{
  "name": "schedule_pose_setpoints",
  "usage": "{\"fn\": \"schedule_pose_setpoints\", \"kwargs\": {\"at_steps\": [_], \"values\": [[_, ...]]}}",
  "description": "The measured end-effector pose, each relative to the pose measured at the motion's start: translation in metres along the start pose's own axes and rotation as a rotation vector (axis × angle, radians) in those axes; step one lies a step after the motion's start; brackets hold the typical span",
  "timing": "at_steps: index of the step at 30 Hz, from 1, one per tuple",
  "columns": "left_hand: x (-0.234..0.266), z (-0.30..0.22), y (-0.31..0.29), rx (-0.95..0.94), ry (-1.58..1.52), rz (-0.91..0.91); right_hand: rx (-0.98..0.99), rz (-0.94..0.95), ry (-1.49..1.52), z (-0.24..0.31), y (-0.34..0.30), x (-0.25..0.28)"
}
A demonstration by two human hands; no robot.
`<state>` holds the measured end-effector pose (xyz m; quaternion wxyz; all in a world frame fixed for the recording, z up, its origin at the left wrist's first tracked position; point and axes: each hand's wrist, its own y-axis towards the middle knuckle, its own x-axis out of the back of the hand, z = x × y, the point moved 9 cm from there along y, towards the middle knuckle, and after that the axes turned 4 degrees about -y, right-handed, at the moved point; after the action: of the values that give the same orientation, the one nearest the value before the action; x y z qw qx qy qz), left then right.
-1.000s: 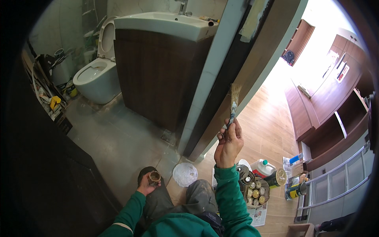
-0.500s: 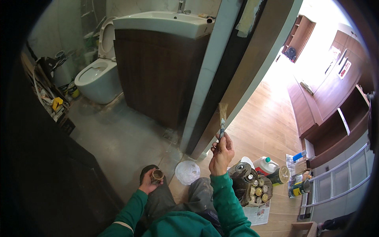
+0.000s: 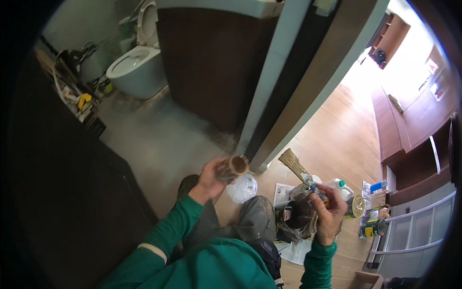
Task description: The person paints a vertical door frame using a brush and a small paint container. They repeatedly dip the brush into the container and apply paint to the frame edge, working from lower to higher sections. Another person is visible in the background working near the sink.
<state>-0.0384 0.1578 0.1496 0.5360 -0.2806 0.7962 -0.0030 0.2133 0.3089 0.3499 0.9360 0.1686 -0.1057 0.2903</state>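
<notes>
Working remotely, my left hand (image 3: 208, 179) grips a small brown cylindrical jar (image 3: 229, 169), mouth uncovered, and my right hand (image 3: 330, 212) pinches a straw-coloured bristle brush (image 3: 298, 168) by its handle, presumably to leave the bristles free.

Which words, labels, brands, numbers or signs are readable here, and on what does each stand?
No text is readable.
White printed newspaper sheet: print too small.
Black-and-yellow cylindrical can: label too small, blurred.
Pale-bristled, paint-smeared brush: no readable marking.
Brown-stained cylindrical jar: no readable marking.
</notes>
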Motion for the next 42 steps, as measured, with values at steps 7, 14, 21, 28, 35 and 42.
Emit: {"fn": "schedule_pose_setpoints", "kwargs": {"at_steps": [7,14,21,28,35,42], "values": [[-0.058,0.0,-0.008,-0.059,0.198,0.027,0.366,0.213,-0.571,0.097,0.005,-0.015],[-0.074,0.004,-0.016,-0.041,0.234,0.041,0.523,0.368,-0.679,0.119,0.01,-0.047],[-0.08,0.002,-0.016,-0.066,0.333,0.011,0.654,0.475,-0.882,0.113,0.008,-0.087],[-0.072,0.003,-0.013,-0.019,0.276,-0.033,0.605,0.406,-0.803,0.107,0.006,-0.078],[-0.057,0.009,-0.001,-0.007,0.12,-0.136,0.53,0.336,-0.721,0.079,-0.014,-0.07],[-0.046,0.016,0.007,0.003,0.134,-0.134,0.453,0.349,-0.7,0.067,-0.023,-0.055]]}}
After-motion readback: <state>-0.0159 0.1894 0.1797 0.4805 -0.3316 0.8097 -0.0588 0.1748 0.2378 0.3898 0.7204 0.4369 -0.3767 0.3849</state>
